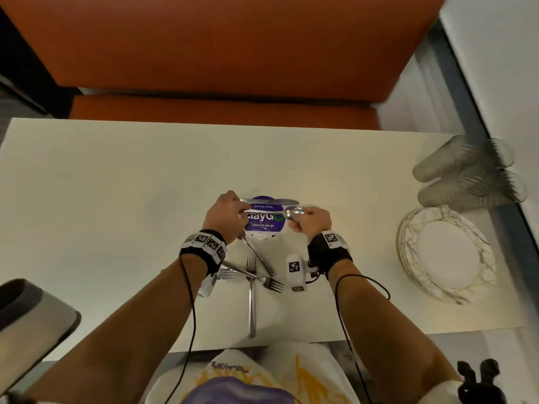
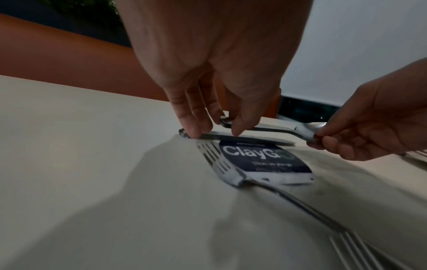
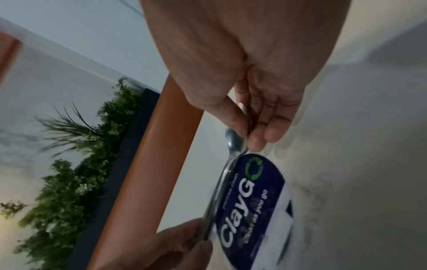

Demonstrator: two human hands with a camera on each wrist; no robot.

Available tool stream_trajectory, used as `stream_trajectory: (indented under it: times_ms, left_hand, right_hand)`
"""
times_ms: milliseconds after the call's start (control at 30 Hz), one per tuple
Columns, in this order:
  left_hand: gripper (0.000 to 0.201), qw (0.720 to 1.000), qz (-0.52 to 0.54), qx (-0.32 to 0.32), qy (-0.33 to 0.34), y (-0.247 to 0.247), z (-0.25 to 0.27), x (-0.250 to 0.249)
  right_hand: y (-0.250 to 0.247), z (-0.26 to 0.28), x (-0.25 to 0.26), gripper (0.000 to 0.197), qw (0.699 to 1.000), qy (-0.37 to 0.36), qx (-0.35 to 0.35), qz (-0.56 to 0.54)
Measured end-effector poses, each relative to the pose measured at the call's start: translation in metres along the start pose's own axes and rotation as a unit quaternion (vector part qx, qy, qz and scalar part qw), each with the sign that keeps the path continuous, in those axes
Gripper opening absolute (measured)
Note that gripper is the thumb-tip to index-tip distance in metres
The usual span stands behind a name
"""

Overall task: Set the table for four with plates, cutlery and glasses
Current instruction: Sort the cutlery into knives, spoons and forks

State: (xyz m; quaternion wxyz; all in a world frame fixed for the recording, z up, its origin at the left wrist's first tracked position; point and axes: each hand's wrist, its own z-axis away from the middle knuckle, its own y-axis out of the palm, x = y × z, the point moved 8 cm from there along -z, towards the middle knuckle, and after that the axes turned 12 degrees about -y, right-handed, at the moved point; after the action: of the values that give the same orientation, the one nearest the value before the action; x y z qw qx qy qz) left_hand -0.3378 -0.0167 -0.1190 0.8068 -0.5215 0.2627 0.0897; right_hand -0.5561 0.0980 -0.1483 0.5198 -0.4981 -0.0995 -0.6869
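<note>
Steel spoon (image 1: 294, 213) bowl pinched by right hand (image 1: 313, 221), left hand (image 1: 226, 212) gripping its handle

Steel spoon (image 1: 294, 213) held level above knife (image 1: 274, 201); forks (image 1: 251, 290) crossed nearby.

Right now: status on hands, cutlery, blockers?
Right hand pinches spoon by its bowl; left hand fingers on its handle and the knife. Forks loose on table. Plates, glasses unplaced.

The head view looks steeply down from above onto the counter (image 1: 116, 185). Each wrist view sits low and close behind its own fingers, facing forward. All three share the purple sticker (image 1: 264, 221) (image 2: 258, 159) (image 3: 251, 201).
</note>
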Motion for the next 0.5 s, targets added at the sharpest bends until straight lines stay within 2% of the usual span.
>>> stream_trajectory:
  times_ms: [67,133,233,333,500]
  left_hand:
    - [0.022,1.0,-0.013,0.01,0.001,0.008,-0.002,0.0]
    - [0.027,1.0,-0.011,0.022,-0.008,0.013,-0.004,0.003]
    - [0.023,1.0,-0.003,0.019,-0.003,0.016,-0.004,0.008]
    - [0.014,1.0,-0.002,0.007,0.006,0.016,-0.005,0.012]
    - [0.011,1.0,0.009,0.001,0.009,0.017,-0.006,0.014]
  right_hand:
    - [-0.003,-0.005,-0.002,0.005,0.998,-0.004,-0.005,0.069]
    - [-0.001,-0.01,-0.004,0.009,0.993,-0.013,0.009,0.117]
    - [0.003,-0.018,-0.004,0.022,0.99,-0.036,0.012,0.138]
    - [0.002,-0.014,0.004,0.021,0.99,-0.047,-0.011,0.13]
    - [0.0,-0.012,0.016,0.018,0.974,-0.085,-0.02,0.208]
